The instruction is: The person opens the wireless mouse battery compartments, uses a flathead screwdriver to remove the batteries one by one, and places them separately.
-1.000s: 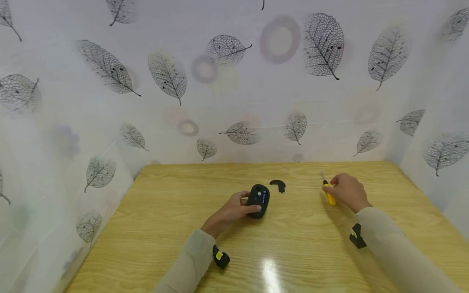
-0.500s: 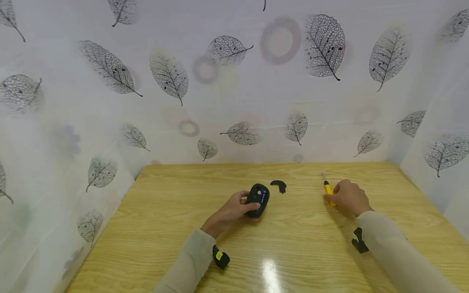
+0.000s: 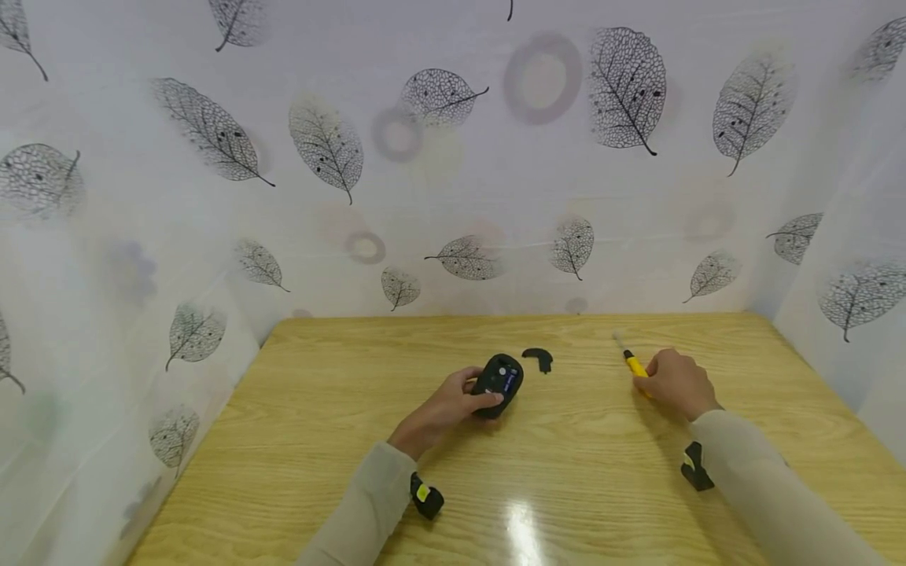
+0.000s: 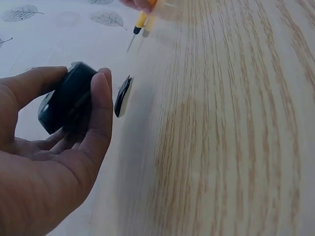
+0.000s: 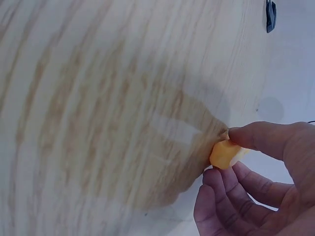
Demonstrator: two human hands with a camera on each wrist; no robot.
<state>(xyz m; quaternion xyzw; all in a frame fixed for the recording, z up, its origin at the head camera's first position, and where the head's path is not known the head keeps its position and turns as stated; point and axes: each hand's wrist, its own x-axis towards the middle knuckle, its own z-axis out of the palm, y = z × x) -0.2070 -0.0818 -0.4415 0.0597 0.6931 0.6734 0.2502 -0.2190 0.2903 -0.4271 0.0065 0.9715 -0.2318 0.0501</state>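
My left hand (image 3: 447, 409) grips a black computer mouse (image 3: 499, 377), its underside turned up and a label showing. In the left wrist view the mouse (image 4: 69, 98) sits between the thumb and the curled fingers. Over on the right, my right hand (image 3: 681, 384) pinches a screwdriver (image 3: 634, 364) by its yellow handle, the thin blade pointing toward the back of the table. The handle's yellow end (image 5: 225, 154) shows between thumb and fingers in the right wrist view. Just right of the mouse lies a curved black cover piece (image 3: 541, 359) on the table.
The wooden table (image 3: 340, 377) reaches back to a pale hanging cloth (image 3: 467, 181) printed with leaves, which also closes off both sides. Black wrist cameras (image 3: 427, 497) are strapped at the sleeves. A bright reflection lies on the tabletop near the front.
The right hand has moved slightly toward me, and the screwdriver now tilts more to the left. The mouse has turned a little clockwise in the left hand. The cover piece stays put.
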